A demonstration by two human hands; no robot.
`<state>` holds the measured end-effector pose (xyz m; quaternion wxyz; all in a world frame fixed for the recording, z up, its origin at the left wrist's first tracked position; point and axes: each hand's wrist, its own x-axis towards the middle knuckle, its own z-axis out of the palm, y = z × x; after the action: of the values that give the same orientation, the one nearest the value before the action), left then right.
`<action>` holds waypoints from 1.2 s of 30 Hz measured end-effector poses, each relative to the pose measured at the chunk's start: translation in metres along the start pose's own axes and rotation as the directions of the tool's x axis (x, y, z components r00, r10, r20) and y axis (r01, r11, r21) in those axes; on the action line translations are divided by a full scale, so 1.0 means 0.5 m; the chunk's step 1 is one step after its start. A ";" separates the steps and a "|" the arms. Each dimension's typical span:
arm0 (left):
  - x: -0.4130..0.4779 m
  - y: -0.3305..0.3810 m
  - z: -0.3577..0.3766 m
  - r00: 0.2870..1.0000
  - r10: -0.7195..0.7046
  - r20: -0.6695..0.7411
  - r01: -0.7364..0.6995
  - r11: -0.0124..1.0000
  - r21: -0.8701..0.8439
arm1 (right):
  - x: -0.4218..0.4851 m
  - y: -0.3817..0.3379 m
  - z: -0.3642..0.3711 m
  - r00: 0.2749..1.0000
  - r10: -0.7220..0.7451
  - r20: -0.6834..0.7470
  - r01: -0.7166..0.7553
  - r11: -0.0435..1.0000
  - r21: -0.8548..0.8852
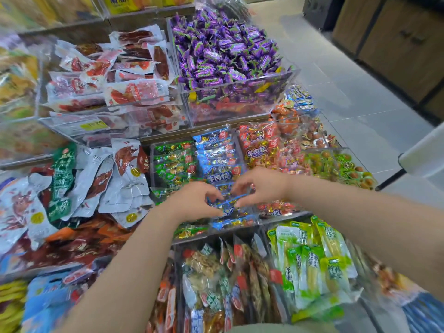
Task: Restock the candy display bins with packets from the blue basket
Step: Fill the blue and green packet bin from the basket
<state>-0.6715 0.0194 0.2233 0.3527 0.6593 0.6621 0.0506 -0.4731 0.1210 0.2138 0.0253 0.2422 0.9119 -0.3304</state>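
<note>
My left hand (192, 200) and my right hand (259, 186) meet over the middle clear bin (249, 213), both pinching a blue candy packet (225, 205) at the bin's near end. More blue packets (216, 155) fill that bin behind it. Green packets (175, 162) lie in the bin to the left, red packets (262, 145) in the bin to the right. The blue basket is out of view.
Purple candies (223, 51) heap in a raised clear bin behind. White meat-snack packets (108, 174) spill at the left. Green-and-white packets (310, 260) and brown snack bags (221, 272) fill the lower tier near me. Grey tiled floor (348, 92) lies to the right.
</note>
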 end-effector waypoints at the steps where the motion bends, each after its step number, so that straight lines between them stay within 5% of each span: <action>1: 0.002 -0.001 0.009 0.999 -0.003 -0.038 0.001 0.999 -0.044 | -0.005 0.000 0.005 0.999 -0.018 0.030 0.022 0.990 -0.141; 3: 0.009 -0.003 0.019 0.977 -0.044 -0.209 0.000 0.978 -0.208 | -0.008 0.002 0.011 0.999 -0.017 0.033 0.028 0.929 -0.368; 5: 0.028 -0.012 0.024 0.943 -0.032 -0.330 0.005 0.996 -0.084 | -0.005 0.001 0.017 0.999 0.035 0.030 -0.016 0.879 -0.477; 8: 0.051 -0.012 0.031 0.964 -0.023 -0.263 0.077 0.977 0.199 | -0.002 -0.010 0.024 0.994 0.094 0.049 -0.058 0.868 -0.494; 13: 0.079 -0.025 0.029 0.953 -0.037 -0.302 0.126 0.951 0.281 | 0.018 -0.027 0.050 0.997 0.070 0.025 -0.049 0.873 -0.485; 20: 0.066 -0.042 0.042 0.904 -0.081 -0.420 0.080 0.997 -0.020 | 0.049 -0.042 0.068 0.974 0.209 0.085 -0.129 0.826 -0.548; 25: 0.016 -0.046 0.048 0.872 -0.025 -0.490 -0.078 0.979 -0.189 | 0.030 -0.036 0.047 0.977 0.214 -0.024 -0.205 0.888 -0.412; 29: -0.009 -0.042 0.056 0.939 0.028 -0.343 -0.096 0.978 -0.183 | 0.001 -0.034 0.052 0.970 0.198 -0.141 -0.238 0.886 -0.399; 36: 0.003 -0.027 0.059 0.993 0.106 -0.052 -0.096 0.981 0.167 | 0.030 -0.064 0.079 0.982 0.187 0.036 -0.155 0.895 -0.417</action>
<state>-0.6667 0.0075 0.1935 0.2739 0.7171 0.6401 0.0339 -0.5056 0.0821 0.1985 0.1389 0.2981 0.9346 -0.1358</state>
